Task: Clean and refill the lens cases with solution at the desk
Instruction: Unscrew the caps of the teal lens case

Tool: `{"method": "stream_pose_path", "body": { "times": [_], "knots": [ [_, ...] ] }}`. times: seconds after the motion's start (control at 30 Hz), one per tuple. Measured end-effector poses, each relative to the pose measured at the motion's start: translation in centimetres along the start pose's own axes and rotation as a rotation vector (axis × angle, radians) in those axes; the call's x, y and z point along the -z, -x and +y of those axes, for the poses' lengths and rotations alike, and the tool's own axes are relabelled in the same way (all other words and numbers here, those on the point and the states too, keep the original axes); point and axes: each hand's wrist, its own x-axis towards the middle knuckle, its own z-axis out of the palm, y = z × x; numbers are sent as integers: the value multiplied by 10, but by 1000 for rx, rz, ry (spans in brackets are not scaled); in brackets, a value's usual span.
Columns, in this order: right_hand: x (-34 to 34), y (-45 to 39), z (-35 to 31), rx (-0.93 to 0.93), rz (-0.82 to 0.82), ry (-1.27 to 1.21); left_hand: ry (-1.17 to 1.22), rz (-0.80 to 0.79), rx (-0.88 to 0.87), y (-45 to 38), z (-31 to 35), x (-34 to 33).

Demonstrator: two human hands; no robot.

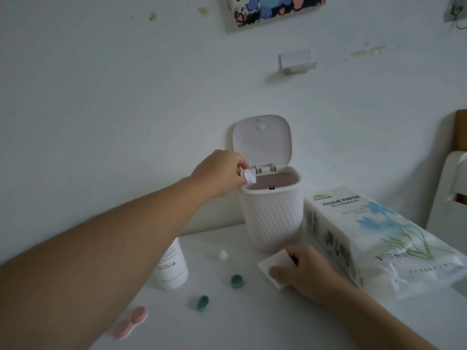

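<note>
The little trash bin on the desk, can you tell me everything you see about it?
The little trash bin is pale pinkish-white, looks like plastic, and has slanted ribs down its sides. It stands upright on the white desk against the wall. Its rounded square lid is flipped up on a back hinge, so the top is open. The left hand holds a small white lens case over the rim. The tissue paper pack lies just beside it.

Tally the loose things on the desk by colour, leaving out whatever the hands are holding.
White: 4 - solution bottle, small cap, desk bin, tissue pack
Teal: 2 - lids
Pink: 1 - lens case
Total: 7
</note>
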Motion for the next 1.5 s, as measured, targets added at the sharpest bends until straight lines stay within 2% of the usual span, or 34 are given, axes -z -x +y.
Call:
{"method": "stream_pose_path", "body": {
  "times": [0.2, 0.43, 0.9, 1.03, 1.4, 1.5],
  "knots": [
    [1, 1, -4, 35, 1, 25, -427, -55, -312, -10, 7, 11],
    [1, 2, -6, 23, -11, 6, -548, -46, -429, -10, 10, 10],
    [0, 0, -3, 21, -13, 9, -735, -101, -554, -6, 11, 6],
    [0, 0, -2, 17, -20, 11, -723, -89, -576, -8, 13, 6],
    [1, 0, -5, 15, -27, 33, -686, -45, -495, -9, 11, 12],
    [2, 0, -5, 13, -27, 28, -714, -89, -510, -7, 11, 12]
  ]
}}
